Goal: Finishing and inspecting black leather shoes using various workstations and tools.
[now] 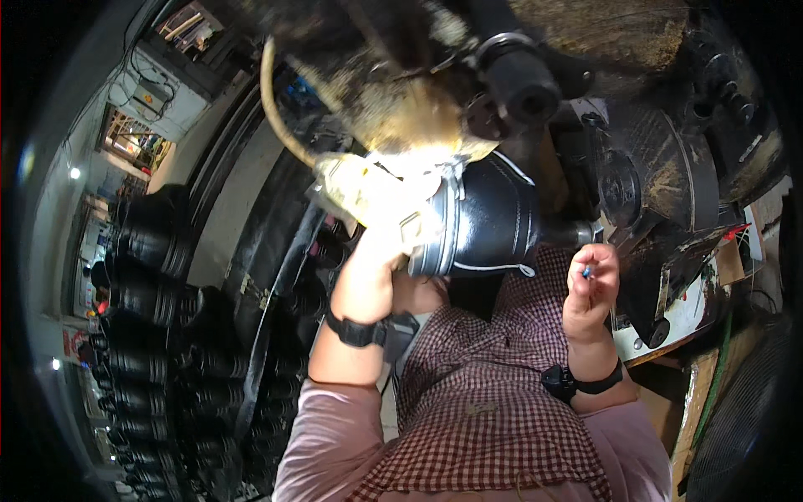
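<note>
In the middle, a glossy black boot [493, 222] with pale stitching and a ridged rim sits against the underside of a worn machine [418, 109]. My left hand [410, 230] grips the boot's left, ridged edge; strong glare washes out most of its fingers. My right hand [592, 284] is raised just right of the boot, below a dark metal shaft [577, 233]. Its fingers are curled around something small with a blue spot, too little to name. Bright lamp light hides where the boot meets the machine.
Several black boots [142, 293] crowd a rack on the left, beside a long dark rail [276, 309]. A round dark pulley [623, 186] and belt parts stand at the right. Below them lies a white board [686, 309]. A pale hose [272, 100] curves down at upper left.
</note>
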Motion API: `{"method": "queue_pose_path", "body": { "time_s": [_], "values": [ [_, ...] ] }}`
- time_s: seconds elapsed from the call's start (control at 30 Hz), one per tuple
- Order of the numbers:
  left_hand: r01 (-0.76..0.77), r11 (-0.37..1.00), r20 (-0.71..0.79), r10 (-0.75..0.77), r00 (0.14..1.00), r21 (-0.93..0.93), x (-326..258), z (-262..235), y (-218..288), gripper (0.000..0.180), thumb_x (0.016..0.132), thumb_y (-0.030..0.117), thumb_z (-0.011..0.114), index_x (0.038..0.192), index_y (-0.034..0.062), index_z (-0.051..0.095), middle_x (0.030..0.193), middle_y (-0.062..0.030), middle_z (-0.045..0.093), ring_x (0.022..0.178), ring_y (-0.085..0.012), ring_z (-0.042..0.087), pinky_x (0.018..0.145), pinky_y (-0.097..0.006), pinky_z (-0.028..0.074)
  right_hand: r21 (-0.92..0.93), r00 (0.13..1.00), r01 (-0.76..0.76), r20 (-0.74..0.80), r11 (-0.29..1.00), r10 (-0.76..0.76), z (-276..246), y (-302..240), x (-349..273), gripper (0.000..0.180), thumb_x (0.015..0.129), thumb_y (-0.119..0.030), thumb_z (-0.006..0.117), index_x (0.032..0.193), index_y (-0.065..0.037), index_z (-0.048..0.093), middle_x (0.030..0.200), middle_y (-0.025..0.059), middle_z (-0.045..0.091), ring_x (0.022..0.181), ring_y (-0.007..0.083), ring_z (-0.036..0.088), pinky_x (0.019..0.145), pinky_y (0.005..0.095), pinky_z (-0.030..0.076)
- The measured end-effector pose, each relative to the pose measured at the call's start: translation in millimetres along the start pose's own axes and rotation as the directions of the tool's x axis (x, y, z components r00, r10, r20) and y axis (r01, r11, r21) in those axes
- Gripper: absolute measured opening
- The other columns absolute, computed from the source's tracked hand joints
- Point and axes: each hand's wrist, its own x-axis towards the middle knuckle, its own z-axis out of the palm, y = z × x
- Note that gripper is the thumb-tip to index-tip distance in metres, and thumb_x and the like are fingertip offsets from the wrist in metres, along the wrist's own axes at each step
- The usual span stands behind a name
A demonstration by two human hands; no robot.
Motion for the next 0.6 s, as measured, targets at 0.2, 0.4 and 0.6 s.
{"method": "queue_pose_path", "body": {
  "time_s": [0.2, 0.4, 0.6],
  "values": [
    [-0.188, 0.961, -0.086, 0.209, 0.974, 0.204, 17.6, -19.1, -30.2, 0.064, 0.083, 0.014, 0.064, 0.140, -0.0021, 0.038, 0.134, -0.0097, 0.050, 0.120, -0.0200, 0.049, 0.101, -0.032, 0.039, 0.091, 0.991, -0.081, 0.116, 0.993, 0.070, 45.4, -48.2, 5.0, 0.029, 0.098, -0.025, 0.046, 0.108, 0.001, 0.047, 0.091, 0.0049, 0.046, 0.067, 0.0049, 0.039, 0.057, 0.0172, 0.034],
    [-0.379, 0.863, -0.468, 0.500, 0.729, 0.333, -48.4, -31.0, -47.8, 0.074, 0.080, 0.015, 0.047, 0.146, -0.0055, 0.022, 0.144, -0.0200, 0.036, 0.129, -0.0279, 0.042, 0.108, -0.035, 0.032, -0.203, 0.907, -0.161, 0.354, 0.966, 0.226, 70.3, -49.1, 4.7, 0.014, 0.082, -0.005, 0.066, 0.092, -0.001, 0.057, 0.087, 0.0070, 0.055, 0.073, 0.0121, 0.052, 0.065, 0.0238, 0.045],
    [-0.260, 0.553, -0.307, 0.728, 0.613, 0.791, -64.8, -45.3, -66.3, 0.082, 0.071, 0.013, 0.062, 0.144, -0.0035, 0.030, 0.148, -0.0279, 0.026, 0.139, -0.0378, 0.027, 0.112, -0.043, 0.024, -0.172, 0.930, 0.042, 0.366, 0.984, 0.024, 139.3, -20.1, -3.7, 0.017, 0.072, -0.004, 0.076, 0.080, -0.001, 0.061, 0.077, 0.0086, 0.059, 0.064, 0.0182, 0.059, 0.058, 0.0279, 0.048]
  ]
}}
